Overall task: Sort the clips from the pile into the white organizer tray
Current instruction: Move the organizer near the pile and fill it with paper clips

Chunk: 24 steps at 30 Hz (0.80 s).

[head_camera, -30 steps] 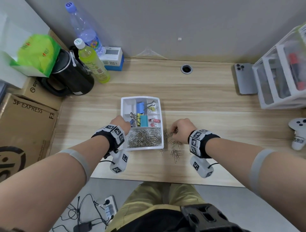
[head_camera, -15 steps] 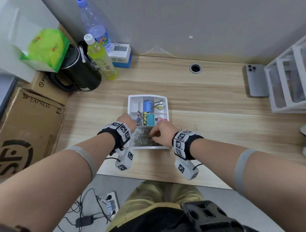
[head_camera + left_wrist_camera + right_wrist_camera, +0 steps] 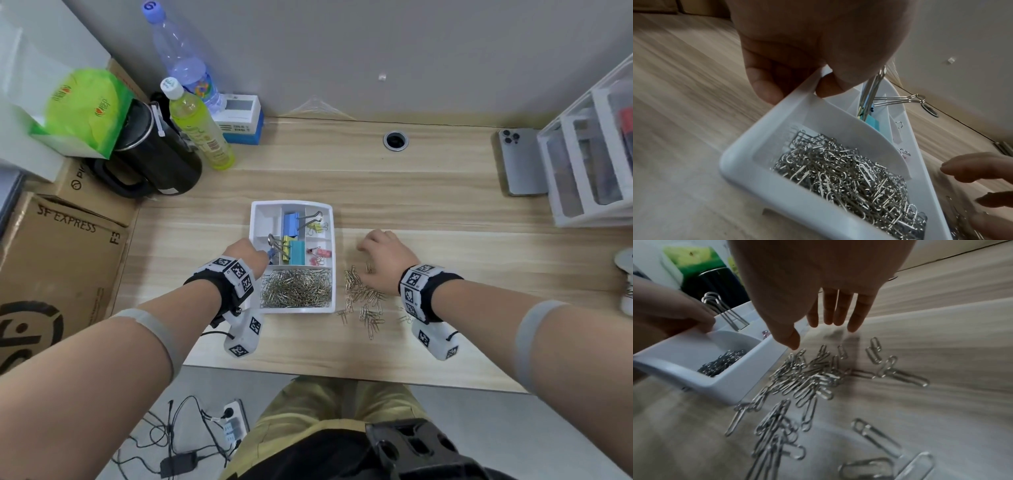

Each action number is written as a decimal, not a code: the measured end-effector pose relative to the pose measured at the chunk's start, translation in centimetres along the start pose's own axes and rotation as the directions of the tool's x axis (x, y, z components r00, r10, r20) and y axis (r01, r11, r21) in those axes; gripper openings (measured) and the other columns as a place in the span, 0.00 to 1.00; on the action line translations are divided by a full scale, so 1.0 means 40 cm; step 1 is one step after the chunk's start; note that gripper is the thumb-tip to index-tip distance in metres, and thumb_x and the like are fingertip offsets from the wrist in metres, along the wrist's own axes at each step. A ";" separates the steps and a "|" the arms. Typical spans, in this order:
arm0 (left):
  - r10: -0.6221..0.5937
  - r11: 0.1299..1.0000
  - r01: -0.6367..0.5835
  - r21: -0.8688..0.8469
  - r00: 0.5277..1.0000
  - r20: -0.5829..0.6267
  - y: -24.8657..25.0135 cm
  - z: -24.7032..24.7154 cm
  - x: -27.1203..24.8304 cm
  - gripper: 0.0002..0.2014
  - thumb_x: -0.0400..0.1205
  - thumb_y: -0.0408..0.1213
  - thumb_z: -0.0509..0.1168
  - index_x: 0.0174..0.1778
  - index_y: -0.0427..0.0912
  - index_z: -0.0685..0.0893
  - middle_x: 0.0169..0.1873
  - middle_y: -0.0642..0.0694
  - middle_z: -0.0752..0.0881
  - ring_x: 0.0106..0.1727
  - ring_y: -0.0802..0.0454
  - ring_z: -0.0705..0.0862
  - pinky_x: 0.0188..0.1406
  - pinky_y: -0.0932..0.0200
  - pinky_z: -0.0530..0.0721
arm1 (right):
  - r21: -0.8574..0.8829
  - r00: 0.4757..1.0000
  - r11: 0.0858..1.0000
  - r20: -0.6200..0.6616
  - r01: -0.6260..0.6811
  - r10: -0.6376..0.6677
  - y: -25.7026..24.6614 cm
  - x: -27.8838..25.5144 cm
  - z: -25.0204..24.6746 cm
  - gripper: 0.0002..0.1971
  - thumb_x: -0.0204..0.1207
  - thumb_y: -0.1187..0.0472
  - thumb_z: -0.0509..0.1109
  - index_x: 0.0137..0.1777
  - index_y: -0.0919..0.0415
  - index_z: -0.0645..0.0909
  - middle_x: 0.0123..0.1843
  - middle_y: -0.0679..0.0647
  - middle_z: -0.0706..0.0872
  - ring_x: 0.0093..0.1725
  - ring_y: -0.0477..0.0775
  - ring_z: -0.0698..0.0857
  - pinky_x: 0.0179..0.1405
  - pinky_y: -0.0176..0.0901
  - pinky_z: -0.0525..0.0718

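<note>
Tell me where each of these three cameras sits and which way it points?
Head: worn on the head, looking down at the desk; both forearms, left hand and right hand show.
Left wrist: looks along the left hand, which grips the white tray; the right hand's fingertips show.
Right wrist: looks along the open right hand over the loose paper clips; the left hand shows.
Shared: all three show the tray's paper-clip compartment.

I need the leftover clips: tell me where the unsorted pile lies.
In the head view the loose paper clips lie on the desk, right of the white tray, under the right hand.
</note>
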<state>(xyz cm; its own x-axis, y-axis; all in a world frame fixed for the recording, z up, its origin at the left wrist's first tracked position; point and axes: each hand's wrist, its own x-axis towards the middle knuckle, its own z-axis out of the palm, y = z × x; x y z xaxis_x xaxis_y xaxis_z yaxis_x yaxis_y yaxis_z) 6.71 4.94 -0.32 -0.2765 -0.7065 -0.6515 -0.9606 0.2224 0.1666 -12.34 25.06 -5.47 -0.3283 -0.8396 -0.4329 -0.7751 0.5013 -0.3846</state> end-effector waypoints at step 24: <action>-0.031 0.999 0.030 0.025 1.000 0.003 -0.003 0.016 0.007 0.06 0.84 0.36 0.56 0.50 0.37 0.70 0.34 0.45 0.75 0.32 0.51 0.74 0.30 0.57 0.73 | -0.080 0.988 0.985 0.042 0.154 -0.151 0.013 -0.030 0.046 0.05 0.67 0.53 0.68 0.41 0.49 0.78 0.45 0.45 0.74 0.51 0.52 0.75 0.50 0.46 0.70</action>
<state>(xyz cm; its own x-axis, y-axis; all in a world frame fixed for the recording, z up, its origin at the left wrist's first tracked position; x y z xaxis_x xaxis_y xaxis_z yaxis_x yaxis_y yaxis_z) 6.76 5.15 -1.00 -0.2470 -0.7110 -0.6584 -0.9676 0.2176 0.1279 -11.35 26.71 -6.63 -0.1845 -0.8962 -0.4034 -0.8569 0.3477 -0.3806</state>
